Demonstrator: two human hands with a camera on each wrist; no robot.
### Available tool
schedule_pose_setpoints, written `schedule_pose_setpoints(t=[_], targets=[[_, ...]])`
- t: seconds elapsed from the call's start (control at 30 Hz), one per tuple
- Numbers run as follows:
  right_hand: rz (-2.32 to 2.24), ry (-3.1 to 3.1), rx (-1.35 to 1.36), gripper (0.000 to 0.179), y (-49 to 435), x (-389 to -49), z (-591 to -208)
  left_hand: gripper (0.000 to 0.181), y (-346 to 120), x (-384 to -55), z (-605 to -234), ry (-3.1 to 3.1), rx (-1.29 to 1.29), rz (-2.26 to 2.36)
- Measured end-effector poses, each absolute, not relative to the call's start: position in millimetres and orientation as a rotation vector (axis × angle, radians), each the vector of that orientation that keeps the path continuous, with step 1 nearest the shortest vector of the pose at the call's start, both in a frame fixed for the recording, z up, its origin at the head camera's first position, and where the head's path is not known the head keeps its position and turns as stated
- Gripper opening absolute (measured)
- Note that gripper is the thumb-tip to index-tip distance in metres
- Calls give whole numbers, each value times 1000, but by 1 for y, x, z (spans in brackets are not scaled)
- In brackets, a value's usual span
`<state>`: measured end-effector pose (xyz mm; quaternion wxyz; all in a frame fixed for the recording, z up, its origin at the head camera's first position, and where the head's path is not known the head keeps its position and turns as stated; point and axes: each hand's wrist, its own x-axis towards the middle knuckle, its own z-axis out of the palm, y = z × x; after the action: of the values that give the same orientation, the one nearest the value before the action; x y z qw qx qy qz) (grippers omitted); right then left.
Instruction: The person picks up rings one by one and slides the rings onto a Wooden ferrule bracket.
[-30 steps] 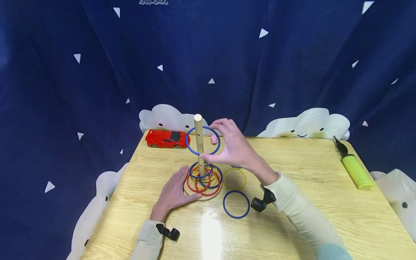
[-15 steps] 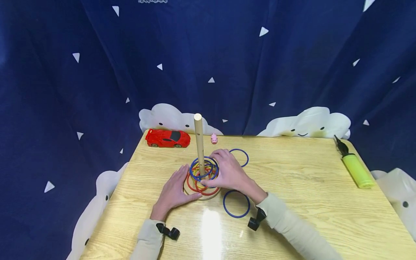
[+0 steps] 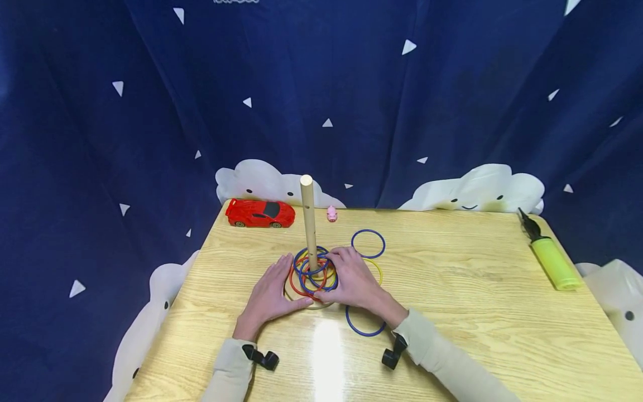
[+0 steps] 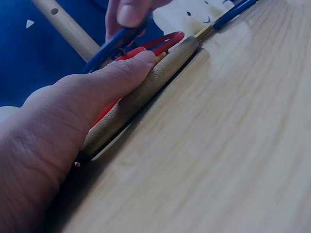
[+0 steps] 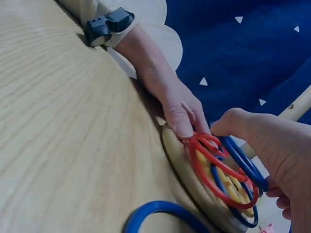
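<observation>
A wooden post (image 3: 308, 218) rises from a round wooden base (image 4: 146, 87). Red rings (image 5: 214, 179), along with yellow and blue ones, lie loosely stacked around its foot. My left hand (image 3: 271, 293) holds the base's left edge, its thumb lying along the near rim. Between thumb and fingers, my right hand (image 3: 354, 279) holds a blue ring (image 5: 243, 162), which is low around the post, tilted over the stack. Part of the base is covered by the rings and both hands.
On the table right of the base lie a far blue ring (image 3: 384, 244), a partly covered yellow ring (image 3: 380, 274) and a near blue ring (image 3: 365, 335). Behind are a red toy car (image 3: 261, 214) and a small pink pig figure (image 3: 332, 214). A yellow-green hand pump (image 3: 555, 265) lies far right.
My right hand has brought the blue ring down along the post, from its upper part to the stack. The left hand has stayed at the base.
</observation>
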<state>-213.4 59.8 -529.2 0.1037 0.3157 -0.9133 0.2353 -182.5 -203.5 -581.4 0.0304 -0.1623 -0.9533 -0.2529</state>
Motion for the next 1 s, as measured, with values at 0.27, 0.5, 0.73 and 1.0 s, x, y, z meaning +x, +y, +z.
schedule_pose_setpoints(t=[0.27, 0.5, 0.73, 1.0], targets=[[782, -2626, 917, 91, 72, -200, -535, 128, -203, -182, -583, -2938, -502, -775], [894, -2609, 865, 82, 90, -183, -540, 130, -203, -184, -584, -2949, -494, -768], [903, -2573, 825, 76, 110, -163, -551, 131, -204, -185, -582, -2955, -491, -782], [905, -2596, 705, 79, 131, -135, -565, 131, -204, -183, -581, -2954, -484, -796]])
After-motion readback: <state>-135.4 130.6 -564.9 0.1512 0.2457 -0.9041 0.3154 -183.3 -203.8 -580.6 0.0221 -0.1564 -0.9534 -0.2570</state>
